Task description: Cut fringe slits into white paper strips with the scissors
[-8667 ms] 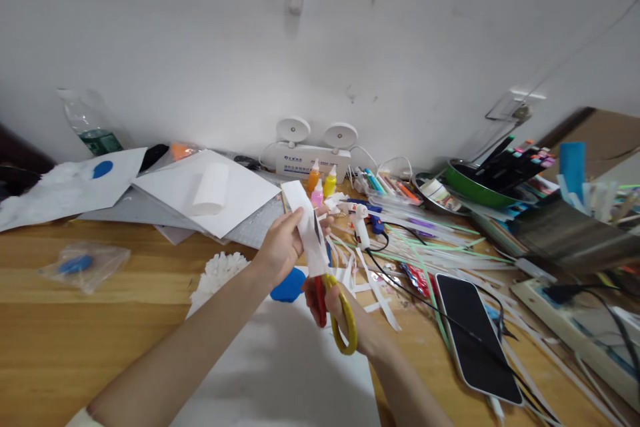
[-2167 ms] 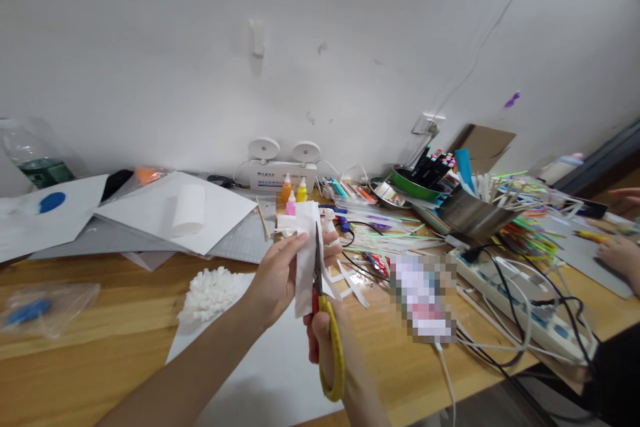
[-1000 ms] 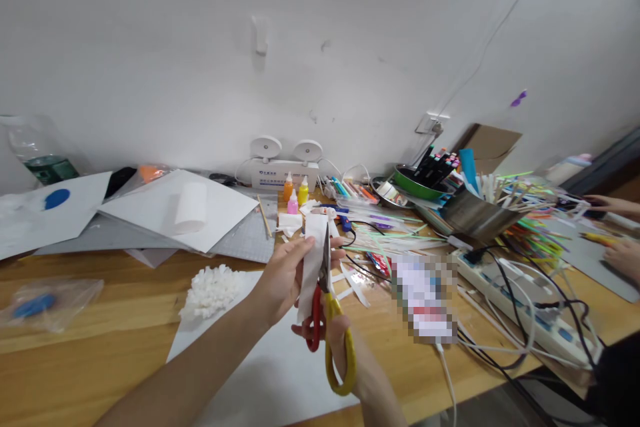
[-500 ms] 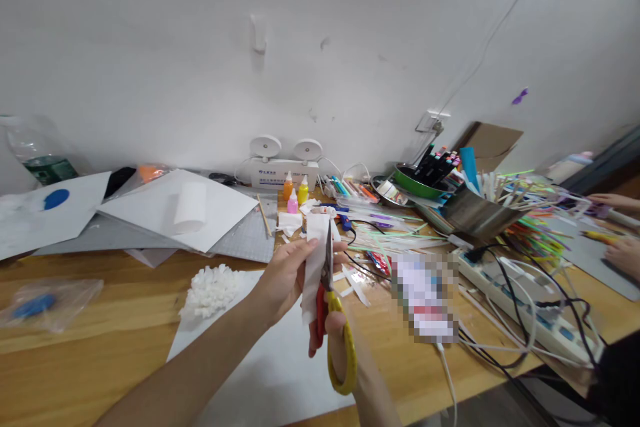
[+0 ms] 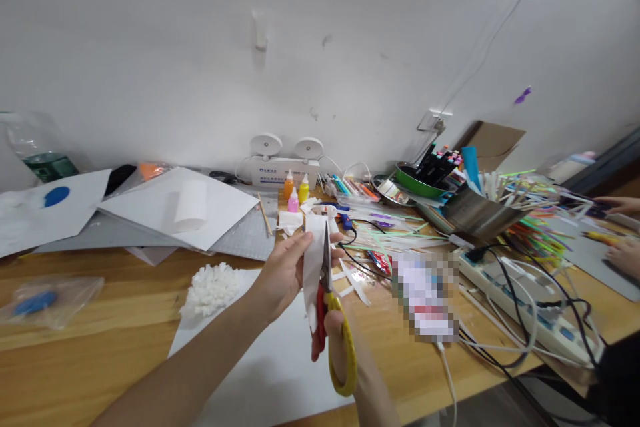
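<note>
A strip of white paper (image 5: 313, 260) hangs upright from my left hand (image 5: 280, 273), pinched between thumb and fingers. My right hand (image 5: 336, 340) grips a pair of scissors (image 5: 345, 353) with one yellow and one red handle, its thumb through the yellow loop. The blades point away from me and lie along the strip's right edge, looking nearly closed. Below both hands lies a white sheet (image 5: 260, 367) on the wooden table. A heap of small white pieces (image 5: 213, 288) covers its far left corner.
Behind the hands stand small paint bottles (image 5: 293, 200) and a white box-shaped device (image 5: 280, 172). On the left, a white paper roll (image 5: 191, 207) rests on a board. At right are a blurred-out phone (image 5: 425, 293), a power strip (image 5: 525, 310), and another person's hand (image 5: 625, 255).
The strip and the scissors shift only slightly in my hands, and the blades sit a little lower and further left. My grip on both stays the same.
</note>
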`<move>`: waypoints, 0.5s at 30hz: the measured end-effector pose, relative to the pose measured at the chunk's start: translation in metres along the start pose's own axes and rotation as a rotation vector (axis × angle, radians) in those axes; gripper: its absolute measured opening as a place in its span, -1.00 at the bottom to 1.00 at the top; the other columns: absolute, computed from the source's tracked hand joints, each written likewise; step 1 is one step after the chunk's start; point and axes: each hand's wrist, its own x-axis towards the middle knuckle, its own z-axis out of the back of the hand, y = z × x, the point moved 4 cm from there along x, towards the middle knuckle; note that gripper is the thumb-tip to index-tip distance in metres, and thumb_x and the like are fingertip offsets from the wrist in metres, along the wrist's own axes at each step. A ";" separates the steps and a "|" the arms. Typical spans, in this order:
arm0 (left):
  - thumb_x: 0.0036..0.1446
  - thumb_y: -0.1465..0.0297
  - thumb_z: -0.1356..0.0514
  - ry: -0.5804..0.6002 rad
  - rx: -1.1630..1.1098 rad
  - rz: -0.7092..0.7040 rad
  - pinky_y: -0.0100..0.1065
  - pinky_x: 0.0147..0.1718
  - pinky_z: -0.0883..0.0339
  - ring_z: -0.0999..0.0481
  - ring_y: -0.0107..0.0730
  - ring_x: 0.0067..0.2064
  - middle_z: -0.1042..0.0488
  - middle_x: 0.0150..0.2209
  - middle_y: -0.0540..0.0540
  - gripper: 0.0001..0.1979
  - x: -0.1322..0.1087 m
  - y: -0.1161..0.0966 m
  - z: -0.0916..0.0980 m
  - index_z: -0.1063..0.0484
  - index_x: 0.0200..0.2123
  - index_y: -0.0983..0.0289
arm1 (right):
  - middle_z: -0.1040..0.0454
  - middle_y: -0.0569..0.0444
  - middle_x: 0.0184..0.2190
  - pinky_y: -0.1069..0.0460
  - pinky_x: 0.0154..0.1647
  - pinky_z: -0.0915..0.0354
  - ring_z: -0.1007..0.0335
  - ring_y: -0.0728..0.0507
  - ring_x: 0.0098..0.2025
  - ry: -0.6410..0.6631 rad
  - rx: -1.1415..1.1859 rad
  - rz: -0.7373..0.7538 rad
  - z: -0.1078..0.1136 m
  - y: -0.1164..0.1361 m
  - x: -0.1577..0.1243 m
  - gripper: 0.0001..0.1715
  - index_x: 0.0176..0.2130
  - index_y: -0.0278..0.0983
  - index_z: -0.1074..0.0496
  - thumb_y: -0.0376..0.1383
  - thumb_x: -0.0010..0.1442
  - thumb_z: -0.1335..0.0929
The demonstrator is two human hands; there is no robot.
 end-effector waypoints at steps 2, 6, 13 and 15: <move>0.13 0.42 -0.02 0.003 0.005 -0.002 -0.28 -0.16 -0.35 -0.52 -0.24 -0.24 -0.53 -0.26 0.28 -0.66 0.000 0.000 0.000 -0.35 -0.06 0.46 | -0.05 0.23 -0.81 0.14 -0.82 -0.05 -0.02 0.05 -0.79 0.020 0.000 -0.035 0.001 0.004 -0.001 -0.30 -0.62 -0.24 -0.18 0.31 -0.07 -0.11; 0.12 0.42 -0.03 0.020 0.003 -0.012 -0.29 -0.16 -0.35 -0.51 -0.24 -0.22 -0.53 -0.26 0.28 -0.67 0.000 -0.001 -0.001 -0.38 -0.09 0.47 | -0.06 0.24 -0.81 0.14 -0.88 -0.03 -0.02 0.05 -0.82 0.079 0.084 -0.111 -0.001 0.010 0.001 -0.28 -0.58 -0.24 -0.20 0.36 -0.19 -0.14; 0.12 0.42 -0.04 0.026 -0.003 -0.029 -0.29 -0.14 -0.34 -0.50 -0.23 -0.20 -0.53 -0.25 0.26 -0.69 0.000 -0.002 0.000 -0.41 -0.12 0.45 | -0.02 0.27 -0.85 0.18 -0.91 0.05 0.01 0.07 -0.85 0.096 0.108 -0.145 -0.004 0.012 0.002 -0.29 -0.58 -0.27 -0.22 0.33 -0.19 -0.18; 0.12 0.42 -0.03 0.031 -0.002 -0.027 -0.29 -0.14 -0.34 -0.50 -0.23 -0.19 -0.52 -0.24 0.26 -0.69 0.000 -0.002 0.000 -0.41 -0.13 0.45 | -0.02 0.27 -0.85 0.18 -0.91 0.04 0.00 0.07 -0.85 0.089 0.107 -0.153 -0.004 0.012 0.000 -0.31 -0.59 -0.27 -0.21 0.31 -0.18 -0.20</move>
